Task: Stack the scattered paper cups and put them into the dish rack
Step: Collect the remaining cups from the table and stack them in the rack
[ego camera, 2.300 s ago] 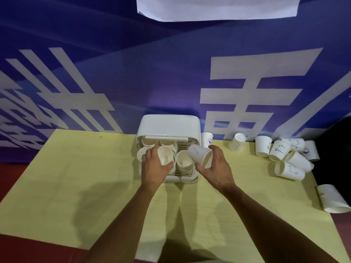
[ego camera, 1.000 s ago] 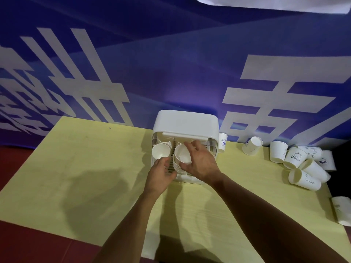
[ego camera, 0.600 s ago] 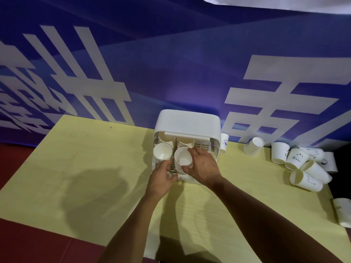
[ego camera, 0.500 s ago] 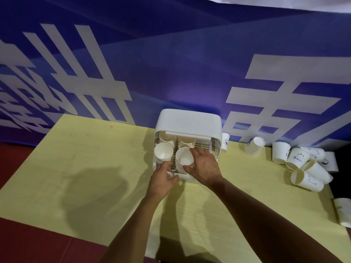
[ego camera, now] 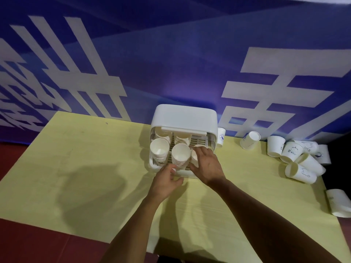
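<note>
White paper cups (ego camera: 274, 145), white dish rack (ego camera: 185, 116), yellow table (ego camera: 85, 158), blue-and-white banner (ego camera: 171, 54).

Dish rack (ego camera: 184, 118) on table (ego camera: 85, 168), back-centre, against banner (ego camera: 171, 54). Cup stacks (ego camera: 159, 149) inside rack. Loose cups (ego camera: 296, 154) on table right of rack; lone cup (ego camera: 338, 205) near right edge.

A yellow table (ego camera: 79, 168) stands against a blue banner (ego camera: 171, 54) over red floor (ego camera: 28, 240).

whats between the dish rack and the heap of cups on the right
Head view: a standing cup beside the dish rack and a tilted cup further right.
</note>
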